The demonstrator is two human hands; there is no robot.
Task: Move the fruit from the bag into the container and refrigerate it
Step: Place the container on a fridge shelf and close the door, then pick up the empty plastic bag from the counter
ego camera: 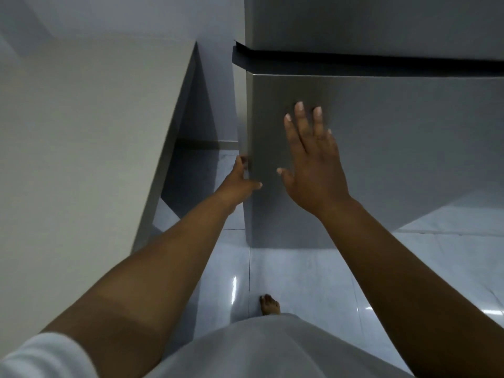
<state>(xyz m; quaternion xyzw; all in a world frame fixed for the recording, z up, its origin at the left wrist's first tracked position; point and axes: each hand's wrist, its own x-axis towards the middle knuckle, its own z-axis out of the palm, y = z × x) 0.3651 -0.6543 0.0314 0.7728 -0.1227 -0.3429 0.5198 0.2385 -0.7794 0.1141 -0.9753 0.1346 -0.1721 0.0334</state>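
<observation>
A grey steel refrigerator (pixel 381 137) fills the upper right, its lower door (pixel 395 165) shut below a dark gap. My left hand (pixel 241 178) grips the left edge of that lower door, fingers curled round the edge, thumb on the front. My right hand (pixel 311 162) is flat on or just off the door front, fingers spread, holding nothing. The bag, the fruit and the container are out of sight.
A pale wall (pixel 90 137) stands close on the left, with a narrow gap between it and the refrigerator. Glossy white floor tiles (pixel 313 282) lie below. My bare foot (pixel 270 304) shows near the bottom centre.
</observation>
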